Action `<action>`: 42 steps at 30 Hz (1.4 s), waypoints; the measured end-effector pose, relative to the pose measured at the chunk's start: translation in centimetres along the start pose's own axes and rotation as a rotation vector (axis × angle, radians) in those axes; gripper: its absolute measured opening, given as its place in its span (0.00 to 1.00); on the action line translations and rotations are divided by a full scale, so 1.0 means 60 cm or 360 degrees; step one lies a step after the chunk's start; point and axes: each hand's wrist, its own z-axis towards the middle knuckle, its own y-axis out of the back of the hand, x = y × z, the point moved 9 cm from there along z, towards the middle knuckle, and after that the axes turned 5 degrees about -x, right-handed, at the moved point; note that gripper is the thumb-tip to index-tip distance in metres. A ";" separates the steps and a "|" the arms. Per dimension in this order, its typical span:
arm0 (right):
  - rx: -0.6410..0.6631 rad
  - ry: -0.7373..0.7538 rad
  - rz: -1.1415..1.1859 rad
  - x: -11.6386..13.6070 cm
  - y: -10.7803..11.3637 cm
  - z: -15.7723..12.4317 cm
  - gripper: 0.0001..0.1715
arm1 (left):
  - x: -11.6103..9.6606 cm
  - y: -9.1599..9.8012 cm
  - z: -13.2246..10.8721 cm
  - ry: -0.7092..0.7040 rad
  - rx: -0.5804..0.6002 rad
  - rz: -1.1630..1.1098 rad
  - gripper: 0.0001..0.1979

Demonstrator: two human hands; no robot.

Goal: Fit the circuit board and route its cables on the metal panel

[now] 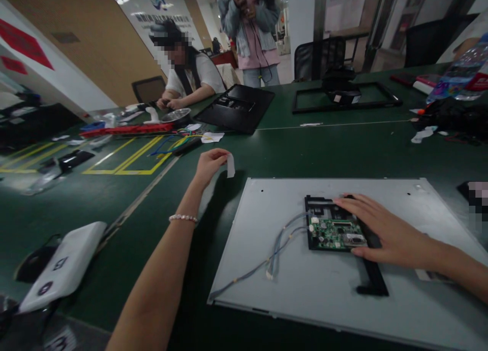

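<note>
My left hand [210, 165] is raised over the green table, its fingertips pinching a short white strip [231, 166] that hangs down and looks like tape or paper. My right hand [371, 229] lies with fingers spread over a black plastic bracket [371, 277], thumb and fingers at its two edges. A green circuit board [331, 233] sits in the bracket. Grey cables [280, 247] run from the board's left side across a large flat metal panel [259, 285], on which the bracket rests. Part of the bracket is hidden beneath my right hand.
A white power bank-like box [64, 267] lies at the left. Across the green table [274, 155] are a black panel [236, 107], a black frame [305, 102], loose wires and a plastic bottle [463, 69]. One person sits opposite; another stands behind.
</note>
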 end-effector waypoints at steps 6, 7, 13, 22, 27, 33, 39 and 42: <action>-0.0041 0.0007 -0.0048 0.000 0.000 -0.005 0.52 | 0.012 0.013 -0.005 -0.0109 0.0316 0.1113 0.16; -0.0046 0.0001 -0.0052 -0.001 -0.001 -0.006 0.52 | 0.016 0.018 -0.006 -0.0094 0.0335 0.1166 0.16; -0.0043 -0.0017 -0.0038 -0.006 0.000 -0.007 0.54 | -0.001 0.022 -0.006 -0.0258 0.0316 0.1356 0.18; -0.0039 0.0023 -0.0012 0.005 0.010 0.004 0.52 | -0.039 -0.059 -0.023 -0.0511 0.0708 0.1465 0.23; -0.0042 0.0018 0.0001 0.009 0.016 0.006 0.51 | -0.023 -0.066 -0.023 -0.0405 0.0761 0.1483 0.18; -0.0044 0.0007 0.0014 0.010 0.020 0.006 0.51 | -0.037 -0.074 -0.031 -0.0262 0.0881 0.1239 0.11; -0.0083 0.0025 0.0055 0.010 0.023 0.006 0.54 | -0.169 -0.106 -0.059 -0.0321 0.0762 0.0743 0.12; -0.0078 0.0026 0.0054 0.008 0.021 0.004 0.55 | -0.248 -0.176 -0.108 -0.0244 0.0906 0.0351 0.13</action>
